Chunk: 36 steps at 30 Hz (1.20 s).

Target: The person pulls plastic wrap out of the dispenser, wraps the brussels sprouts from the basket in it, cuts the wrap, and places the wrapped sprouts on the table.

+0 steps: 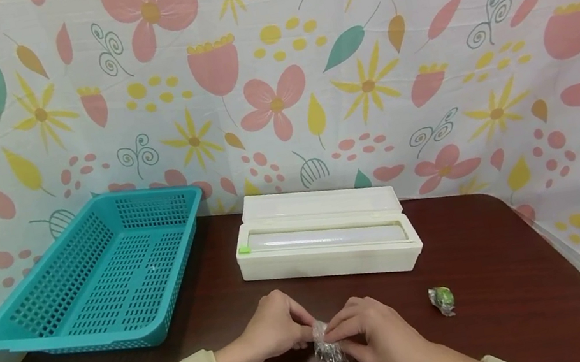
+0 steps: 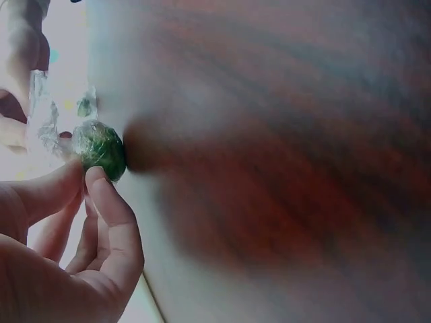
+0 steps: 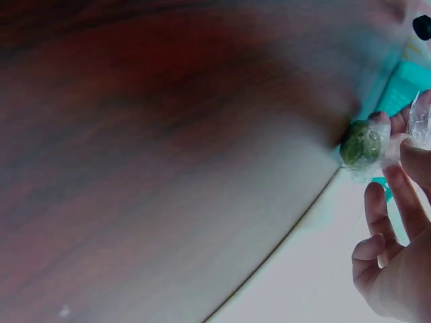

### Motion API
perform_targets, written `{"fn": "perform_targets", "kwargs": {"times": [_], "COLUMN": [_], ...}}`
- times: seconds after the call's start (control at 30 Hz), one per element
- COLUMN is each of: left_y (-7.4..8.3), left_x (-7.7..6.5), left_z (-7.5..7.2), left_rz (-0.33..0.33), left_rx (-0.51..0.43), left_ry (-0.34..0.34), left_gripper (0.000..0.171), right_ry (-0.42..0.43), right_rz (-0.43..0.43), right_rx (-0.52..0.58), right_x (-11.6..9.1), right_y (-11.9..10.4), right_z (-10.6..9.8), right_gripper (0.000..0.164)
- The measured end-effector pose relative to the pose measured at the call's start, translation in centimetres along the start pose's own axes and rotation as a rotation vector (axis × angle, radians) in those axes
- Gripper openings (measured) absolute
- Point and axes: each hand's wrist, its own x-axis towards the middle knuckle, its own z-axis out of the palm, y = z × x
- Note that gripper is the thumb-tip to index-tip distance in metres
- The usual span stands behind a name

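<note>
A small round green item, perhaps a lime, wrapped in clear cling film (image 1: pixel 330 356), is between both hands near the table's front. My left hand (image 1: pixel 276 332) pinches it between thumb and fingertips; the left wrist view shows the green item (image 2: pixel 102 153) right at those fingertips. From the other side, my right hand (image 1: pixel 382 339) pinches the gathered film above it. In the right wrist view the wrapped green item (image 3: pixel 360 146) lies just beyond the right fingertips, with loose film (image 3: pixel 420 121) sticking up. To the right, a second film-wrapped green item (image 1: pixel 442 300) rests on the table.
Behind the hands stands a white cling film box (image 1: pixel 328 265), its lid (image 1: pixel 319 201) raised, a film roll (image 1: pixel 326 237) inside. A teal plastic basket (image 1: pixel 170 293) occupies the left side. Patterned cloth (image 1: pixel 287 162) hangs behind the dark table (image 1: pixel 488 249).
</note>
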Motion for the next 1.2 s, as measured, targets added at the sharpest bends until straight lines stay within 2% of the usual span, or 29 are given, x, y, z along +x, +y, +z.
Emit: {"fn": "perform_targets", "kwargs": {"times": [0.13, 0.23, 0.4, 0.53, 0.67, 0.9, 1.03, 1.1, 1.2], "left_y": [-0.1, -0.2, -0.5, 0.0, 0.4, 0.2, 0.3, 0.4, 0.6], "left_x": [-0.2, -0.5, -0.8, -1.0, -1.1, -0.7, -0.5, -0.5, -0.6], "left_z": [0.2, 0.3, 0.2, -0.3, -0.5, -0.2, -0.2, -0.1, 0.1], "left_rz": [-0.082, -0.137, -0.180, -0.193, -0.162, -0.006, 0.092, 0.112, 0.098], "left_rx": [-0.118, -0.203, -0.320, -0.357, -0.302, -0.145, -0.058, -0.027, -0.018], "left_ry": [0.016, 0.028, 0.031, 0.024, 0.013, 0.015, 0.018, 0.013, -0.001], "left_gripper": [0.011, 0.008, 0.010, 0.007, 0.009, 0.019, 0.016, 0.015, 0.010], "right_ry": [0.045, 0.066, 0.058, 0.036, 0.014, -0.016, -0.009, -0.010, -0.027], "right_rz": [-0.105, -0.140, -0.129, -0.108, -0.101, -0.092, -0.113, -0.101, -0.036], "right_rx": [-0.058, -0.067, -0.088, -0.091, -0.082, -0.072, -0.078, -0.070, -0.015], "right_x": [-0.1, -0.1, -0.2, -0.3, -0.4, -0.7, -0.7, -0.7, -0.7], "right_y": [0.2, 0.4, 0.4, 0.2, 0.1, 0.0, 0.0, -0.1, -0.3], "right_z": [0.3, 0.5, 0.6, 0.4, 0.2, 0.1, 0.1, 0.0, -0.2], "right_gripper": [0.034, 0.033, 0.031, 0.031, 0.030, 0.026, 0.025, 0.025, 0.022]}}
